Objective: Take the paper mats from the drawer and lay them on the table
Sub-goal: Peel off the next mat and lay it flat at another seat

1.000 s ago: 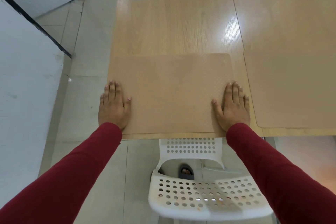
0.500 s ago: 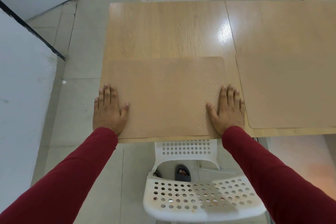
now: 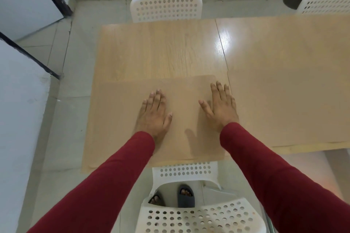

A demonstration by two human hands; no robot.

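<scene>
Pale floor tiles and white walls frame a wooden table [image 3: 161,51] that fills the middle of the head view, with a perforated white chair [image 3: 166,8] at its far edge and another at the lower centre. One paper mat [image 3: 117,119] lies flat at the near left of the tabletop; a second mat [image 3: 287,106] lies to its right. Both look thin, light and floppy, likely to slide on the glossy wood, so they are best lifted by an edge or corner. The left hand [image 3: 154,114] lies flat over the mat's middle, fingers straight and together. The right hand [image 3: 220,107] is spread flat near the mat's right edge. Neither hand grips anything.
</scene>
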